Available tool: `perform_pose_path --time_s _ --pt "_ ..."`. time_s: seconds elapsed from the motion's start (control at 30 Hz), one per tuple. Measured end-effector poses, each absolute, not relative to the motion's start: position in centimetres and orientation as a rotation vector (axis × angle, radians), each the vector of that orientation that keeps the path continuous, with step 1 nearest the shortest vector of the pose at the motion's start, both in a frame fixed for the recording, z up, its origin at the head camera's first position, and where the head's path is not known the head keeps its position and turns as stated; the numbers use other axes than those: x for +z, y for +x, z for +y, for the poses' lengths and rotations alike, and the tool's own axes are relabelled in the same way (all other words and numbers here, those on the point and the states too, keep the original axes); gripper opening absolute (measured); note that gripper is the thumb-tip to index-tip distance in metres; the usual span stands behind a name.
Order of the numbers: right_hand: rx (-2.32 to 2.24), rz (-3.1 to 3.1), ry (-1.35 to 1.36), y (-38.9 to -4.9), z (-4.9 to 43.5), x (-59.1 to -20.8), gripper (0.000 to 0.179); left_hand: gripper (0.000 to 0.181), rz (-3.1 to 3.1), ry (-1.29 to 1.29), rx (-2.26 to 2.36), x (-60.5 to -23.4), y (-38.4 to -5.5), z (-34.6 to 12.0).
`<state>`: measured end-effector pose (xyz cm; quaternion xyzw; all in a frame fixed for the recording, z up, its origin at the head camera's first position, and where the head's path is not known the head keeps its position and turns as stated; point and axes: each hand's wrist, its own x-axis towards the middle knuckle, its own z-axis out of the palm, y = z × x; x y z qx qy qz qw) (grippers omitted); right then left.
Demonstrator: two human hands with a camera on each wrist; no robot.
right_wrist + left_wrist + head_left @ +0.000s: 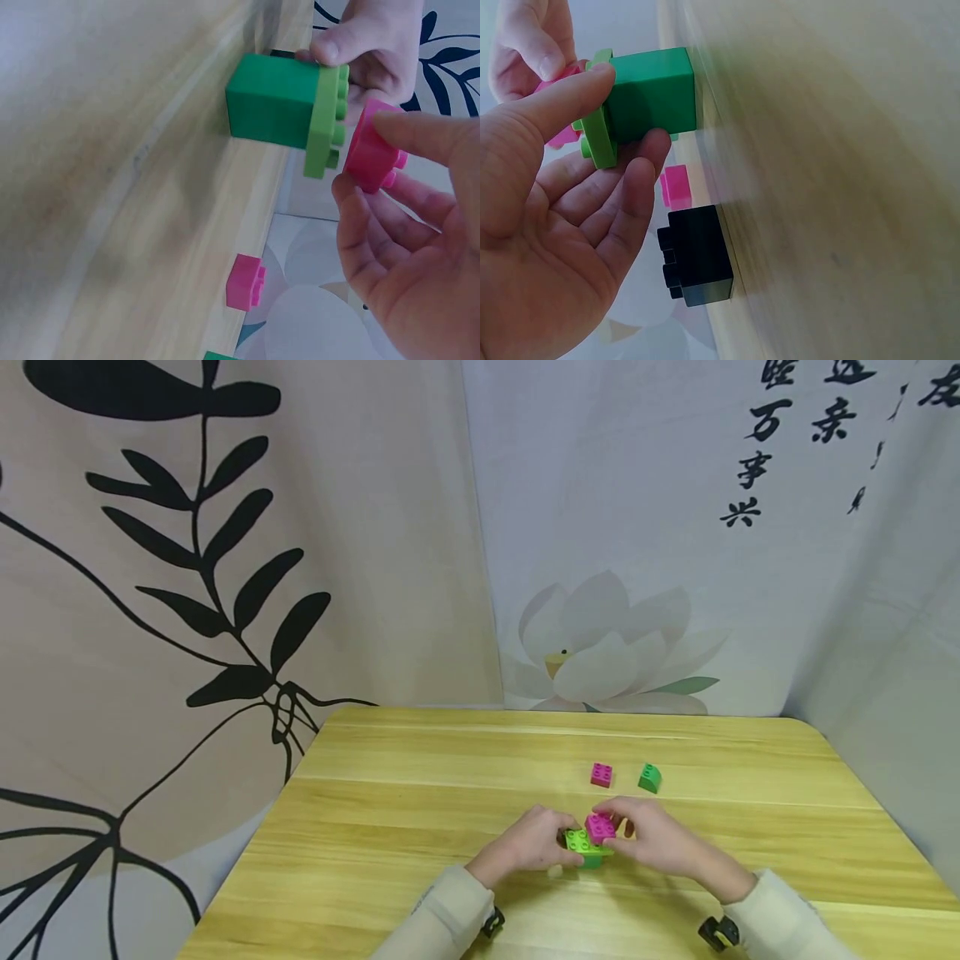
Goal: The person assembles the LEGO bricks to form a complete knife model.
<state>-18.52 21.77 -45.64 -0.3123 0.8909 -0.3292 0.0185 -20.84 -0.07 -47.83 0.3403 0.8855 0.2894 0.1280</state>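
My left hand [527, 840] grips a dark green toy brick [652, 94] that has a thin lime green plate [322, 124] on top. Its thumb lies at the plate's edge and its fingers on the other side. In my right hand [663, 839] a pink brick [367, 150] is pinched between thumb and fingers. That brick is tilted, its open underside facing the plate's studs, with a gap between them in the right wrist view. Beside the left fingers a black brick [701, 255] stands on the table, mostly hidden by the hand in the head view.
Farther back on the wooden table [420, 777] lie another pink brick [602, 775] and a green brick [649, 778] with a sloped side. A printed curtain [390, 543] hangs behind the table's far edge.
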Motion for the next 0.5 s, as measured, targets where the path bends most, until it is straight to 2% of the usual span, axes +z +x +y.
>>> perform_pose_path --time_s 0.2,0.5 --pt "-1.016 2.771 -0.974 -18.57 21.63 -46.25 0.029 0.036 2.582 0.988 0.833 -47.61 -20.79 0.07" --pt "-0.930 2.824 -1.093 -18.68 21.06 -46.20 0.029 0.033 2.573 0.980 0.840 -47.66 -20.82 0.16"
